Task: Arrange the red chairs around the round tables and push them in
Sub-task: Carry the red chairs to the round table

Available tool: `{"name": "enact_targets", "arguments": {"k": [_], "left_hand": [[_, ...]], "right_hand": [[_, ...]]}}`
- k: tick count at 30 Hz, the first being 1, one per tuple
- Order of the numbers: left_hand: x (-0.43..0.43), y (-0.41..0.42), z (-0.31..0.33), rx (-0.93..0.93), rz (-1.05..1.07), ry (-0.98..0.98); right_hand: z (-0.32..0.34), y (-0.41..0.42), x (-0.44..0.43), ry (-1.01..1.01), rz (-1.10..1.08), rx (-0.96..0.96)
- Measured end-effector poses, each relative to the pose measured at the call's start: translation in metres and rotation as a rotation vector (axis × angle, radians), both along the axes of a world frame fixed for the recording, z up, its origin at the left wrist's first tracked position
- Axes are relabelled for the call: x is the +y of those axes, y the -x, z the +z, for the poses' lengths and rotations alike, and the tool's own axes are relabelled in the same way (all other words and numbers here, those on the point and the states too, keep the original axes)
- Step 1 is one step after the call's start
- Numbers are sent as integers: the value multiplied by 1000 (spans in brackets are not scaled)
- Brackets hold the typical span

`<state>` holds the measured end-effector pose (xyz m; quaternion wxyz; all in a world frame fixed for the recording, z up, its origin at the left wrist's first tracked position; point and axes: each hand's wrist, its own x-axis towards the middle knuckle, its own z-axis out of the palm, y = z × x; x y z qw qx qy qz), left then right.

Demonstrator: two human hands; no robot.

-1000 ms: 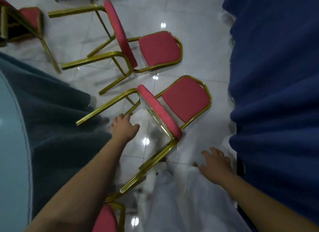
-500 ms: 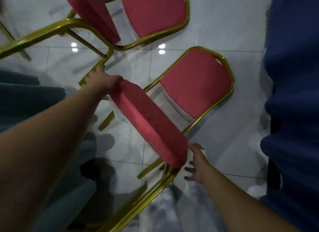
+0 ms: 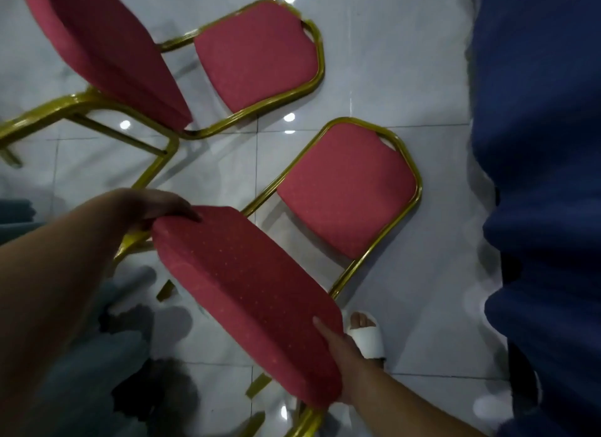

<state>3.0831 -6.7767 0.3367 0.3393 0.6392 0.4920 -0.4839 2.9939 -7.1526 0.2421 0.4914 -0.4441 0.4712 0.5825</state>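
The near red chair stood on the tiled floor between the person and the blue tablecloth at the right. A second earlier neither hand had held its backrest. Half a second earlier only the left had reached it. Now both did. The left hand curled its fingers over the far-left end, and the right hand clasped the near-right end, thumb on the padding and fingers hidden behind. The chair was therefore probably ready to be steered in under the cloth. Its seat pointed far and right, toward that table, and the backrest's long axis ran diagonally from far left to near right. A sandalled foot stood just beside the right hand. The second red chair stood farther off, facing much the same way.
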Motion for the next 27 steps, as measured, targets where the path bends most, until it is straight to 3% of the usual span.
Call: {"name": "enact_targets", "arguments": {"k": [4, 9, 14, 21, 24, 27], "left_hand": [[-16, -25, 18, -212, 114, -44], [-26, -77, 75, -419, 87, -20], [-29, -102, 131, -646, 158, 43], [-14, -95, 143, -893, 244, 58], [-11, -65, 119, -916, 326, -77], [-7, -31, 99, -956, 250, -436]], "right_hand": [[16, -57, -27, -30, -18, -116], [66, -149, -48, -76, 7, -224], [114, -211, -53, 6, 27, -503], [135, -205, -28, 178, -132, -862], [124, -168, -1, 207, -136, -914], [120, -134, 29, 271, -104, -909]]}}
